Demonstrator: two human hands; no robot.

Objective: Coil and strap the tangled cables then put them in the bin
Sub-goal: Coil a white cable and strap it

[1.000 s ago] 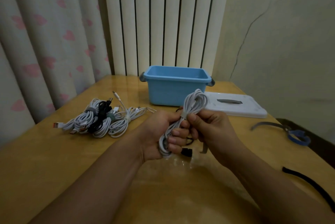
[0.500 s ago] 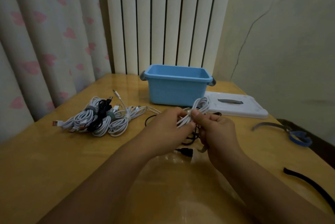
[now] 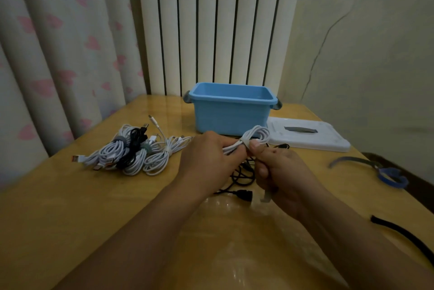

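Note:
My left hand (image 3: 206, 160) grips a coiled white cable (image 3: 254, 136) just above the table, in front of the blue bin (image 3: 231, 111). A pale strap (image 3: 244, 143) is wrapped round the coil's middle. My right hand (image 3: 279, 170) pinches that strap at the coil, and the strap's loose end (image 3: 266, 195) hangs below the fist. Under the hands a black cable (image 3: 242, 184) lies loose on the table. A pile of strapped white and black cables (image 3: 131, 151) lies at the left.
The bin's white lid (image 3: 307, 136) lies flat to its right. A grey and blue strap (image 3: 375, 170) and a black strap (image 3: 404, 233) lie near the table's right edge. A curtain hangs left, a radiator stands behind.
The coil went from upright in front of me to lying nearly level and farther forward, near the bin. My right hand's fingers shifted onto the strap at its middle.

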